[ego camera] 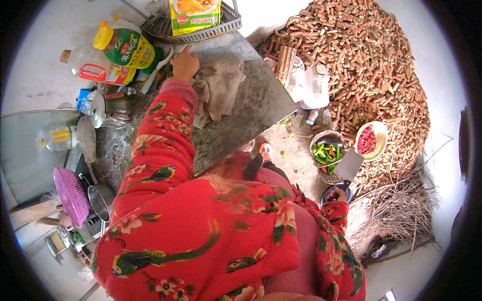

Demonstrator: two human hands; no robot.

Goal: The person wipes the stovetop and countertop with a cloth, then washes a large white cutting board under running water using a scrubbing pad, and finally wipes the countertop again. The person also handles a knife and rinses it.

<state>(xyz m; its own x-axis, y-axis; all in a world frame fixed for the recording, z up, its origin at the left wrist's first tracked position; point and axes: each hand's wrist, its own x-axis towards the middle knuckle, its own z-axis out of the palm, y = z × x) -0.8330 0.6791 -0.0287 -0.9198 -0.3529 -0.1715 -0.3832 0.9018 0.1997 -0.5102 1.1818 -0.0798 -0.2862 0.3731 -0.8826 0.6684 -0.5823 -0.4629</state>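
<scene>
My left hand point(184, 64) reaches over the worktop, index finger extended, with nothing visible in it. Close to its fingertips lies a white curved-handled utensil point(158, 69); a crumpled brown cloth point(222, 88) is just to its right. My right hand point(336, 195) grips the dark handle of a cleaver point(349, 165), whose broad metal blade points away from me. Beyond the blade, a yellowish bowl point(380, 137) holds red chillies point(366, 140). Beside it stands a wicker basket point(314, 145) with green peppers point(324, 153) and a dark eggplant. Below my right hand a dark round basin point(350, 195) is partly hidden.
Sauce bottles point(128, 49) and a lidded metal pot point(98, 109) line the worktop's left side. A plastic rack point(229, 24) with a seasoning packet point(196, 17) stands at its far end. A large corncob heap point(369, 67), dry twigs point(403, 210) and a purple colander point(69, 195) are also around.
</scene>
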